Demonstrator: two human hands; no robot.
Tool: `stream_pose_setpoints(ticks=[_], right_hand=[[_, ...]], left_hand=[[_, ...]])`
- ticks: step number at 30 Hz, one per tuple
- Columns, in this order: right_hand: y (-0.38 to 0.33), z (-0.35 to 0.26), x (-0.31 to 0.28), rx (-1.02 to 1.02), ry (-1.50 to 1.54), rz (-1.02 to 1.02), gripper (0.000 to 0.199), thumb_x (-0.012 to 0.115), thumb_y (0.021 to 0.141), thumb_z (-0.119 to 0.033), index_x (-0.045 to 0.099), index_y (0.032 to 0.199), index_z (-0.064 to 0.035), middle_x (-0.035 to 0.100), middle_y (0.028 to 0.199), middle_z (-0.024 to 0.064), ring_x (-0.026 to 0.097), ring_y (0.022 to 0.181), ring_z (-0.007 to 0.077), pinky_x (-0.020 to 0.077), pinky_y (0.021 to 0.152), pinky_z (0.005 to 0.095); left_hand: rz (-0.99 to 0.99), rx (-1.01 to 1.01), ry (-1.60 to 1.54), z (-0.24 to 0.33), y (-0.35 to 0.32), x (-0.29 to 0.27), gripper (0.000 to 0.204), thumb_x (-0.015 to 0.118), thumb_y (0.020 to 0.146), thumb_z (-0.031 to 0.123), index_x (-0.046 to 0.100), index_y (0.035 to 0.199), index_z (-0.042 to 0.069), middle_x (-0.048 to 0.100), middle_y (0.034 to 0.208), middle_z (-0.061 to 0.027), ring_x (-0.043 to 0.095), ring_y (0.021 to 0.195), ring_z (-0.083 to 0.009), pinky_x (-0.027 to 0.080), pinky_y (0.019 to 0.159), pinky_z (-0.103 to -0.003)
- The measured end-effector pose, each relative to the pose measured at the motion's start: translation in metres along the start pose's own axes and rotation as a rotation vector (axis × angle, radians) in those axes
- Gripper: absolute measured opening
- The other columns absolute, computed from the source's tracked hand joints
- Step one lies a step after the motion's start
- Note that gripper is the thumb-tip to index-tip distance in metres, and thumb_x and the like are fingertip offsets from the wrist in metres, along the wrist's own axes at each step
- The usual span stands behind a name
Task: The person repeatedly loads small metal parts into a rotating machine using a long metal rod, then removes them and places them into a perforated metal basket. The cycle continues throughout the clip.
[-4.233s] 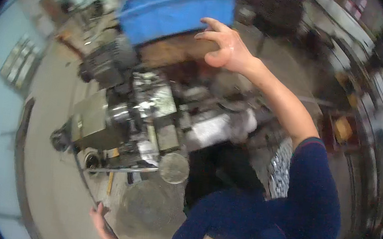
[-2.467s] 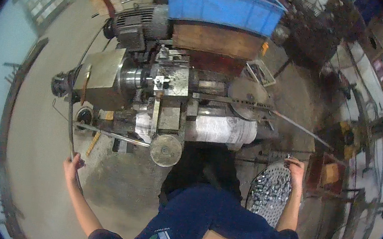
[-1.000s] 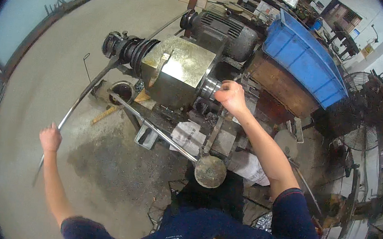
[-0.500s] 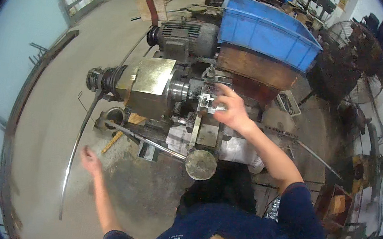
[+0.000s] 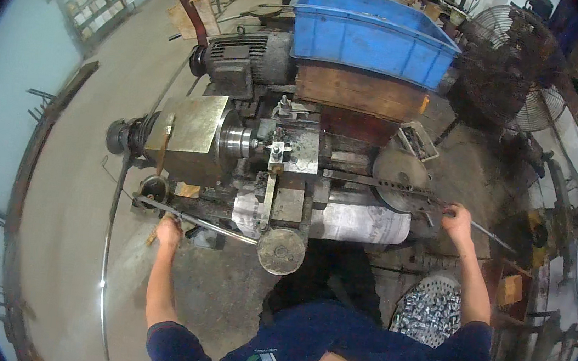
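A small lathe-like machine with a metal headstock [image 5: 192, 123] and a bright round chuck [image 5: 236, 141] stands before me. Beside the chuck is a tool post [image 5: 277, 153] on a dark slide block. My left hand [image 5: 168, 231] is closed at the shiny metal lever [image 5: 223, 230], which runs out from a round disc [image 5: 281, 252]; part of the grip is hidden. A short yellow stick [image 5: 152, 238] shows beside that hand. Far to the right, my right hand [image 5: 457, 222] is wrapped round a long metal rod [image 5: 493, 237] at the end of a bar with holes [image 5: 381, 184].
Behind the machine are an electric motor [image 5: 249, 58] and a blue plastic crate [image 5: 372, 44] on a wooden box [image 5: 356, 92]. A large fan [image 5: 505, 69] stands at the back right. A basket of small metal parts [image 5: 427, 310] sits below my right forearm. A long thin rod [image 5: 107, 259] is at left.
My right hand has left the tool post and swung right to the rod. My left hand has come in to the shiny lever. The view has shifted, and the parts basket shows more fully.
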State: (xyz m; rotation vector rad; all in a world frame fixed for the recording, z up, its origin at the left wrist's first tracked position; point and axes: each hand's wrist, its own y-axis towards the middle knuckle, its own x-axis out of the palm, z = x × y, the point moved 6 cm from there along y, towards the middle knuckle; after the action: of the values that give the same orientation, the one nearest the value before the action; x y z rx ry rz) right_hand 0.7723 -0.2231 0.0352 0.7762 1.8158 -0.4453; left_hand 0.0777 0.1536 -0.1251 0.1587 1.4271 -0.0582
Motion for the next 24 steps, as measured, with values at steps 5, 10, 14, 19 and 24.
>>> stream_pose_setpoints(ticks=[5, 10, 14, 19, 24], right_hand=[[0.013, 0.123, 0.011, 0.162, -0.445, 0.129, 0.048, 0.060, 0.059, -0.020, 0.057, 0.105, -0.0055, 0.051, 0.117, 0.0175, 0.048, 0.108, 0.0324, 0.0397, 0.090, 0.0394], [-0.003, 0.173, 0.013, 0.279, -0.613, 0.137, 0.036, 0.058, 0.062, -0.019, 0.057, 0.094, -0.0039, 0.057, 0.101, 0.0163, 0.053, 0.097, 0.0315, 0.0418, 0.084, 0.0394], [-0.040, 0.167, 0.024, 0.264, -0.547, 0.177, 0.027, 0.061, 0.058, -0.022, 0.057, 0.079, -0.0059, 0.060, 0.080, 0.0155, 0.058, 0.080, 0.0321, 0.0459, 0.070, 0.0411], [-0.138, 0.117, 0.040, 0.301, -0.354, 0.160, 0.030, 0.060, 0.052, -0.021, 0.059, 0.079, -0.0086, 0.060, 0.071, 0.0164, 0.059, 0.069, 0.0348, 0.0468, 0.061, 0.0439], [-0.171, 0.081, 0.046, 0.442, -0.214, 0.071, 0.032, 0.058, 0.055, -0.027, 0.059, 0.081, -0.0091, 0.060, 0.074, 0.0187, 0.058, 0.070, 0.0376, 0.0457, 0.063, 0.0454]], left_hand=[[-0.140, 0.073, -0.157, 0.020, -0.039, 0.010, 0.025, 0.056, 0.075, 0.020, 0.063, 0.094, 0.005, 0.063, 0.077, -0.0155, 0.062, 0.067, -0.0293, 0.049, 0.062, -0.038], [-0.087, -0.304, -1.091, 0.008, -0.033, -0.023, 0.036, 0.052, 0.085, 0.031, 0.059, 0.093, -0.003, 0.062, 0.070, -0.0116, 0.057, 0.049, -0.0178, 0.046, 0.047, -0.026], [-0.048, -0.453, -1.271, 0.021, -0.021, -0.059, 0.046, 0.053, 0.084, 0.041, 0.055, 0.091, -0.005, 0.057, 0.066, -0.0115, 0.059, 0.052, -0.0185, 0.049, 0.044, -0.029], [0.056, -0.409, -1.282, 0.033, 0.000, -0.029, 0.041, 0.050, 0.084, 0.030, 0.046, 0.090, -0.011, 0.056, 0.080, -0.0179, 0.061, 0.056, -0.0270, 0.055, 0.044, -0.035], [0.018, -0.471, -1.237, 0.039, 0.006, -0.028, 0.033, 0.045, 0.084, 0.026, 0.051, 0.084, -0.007, 0.055, 0.062, -0.0099, 0.058, 0.051, -0.0222, 0.052, 0.042, -0.034]])
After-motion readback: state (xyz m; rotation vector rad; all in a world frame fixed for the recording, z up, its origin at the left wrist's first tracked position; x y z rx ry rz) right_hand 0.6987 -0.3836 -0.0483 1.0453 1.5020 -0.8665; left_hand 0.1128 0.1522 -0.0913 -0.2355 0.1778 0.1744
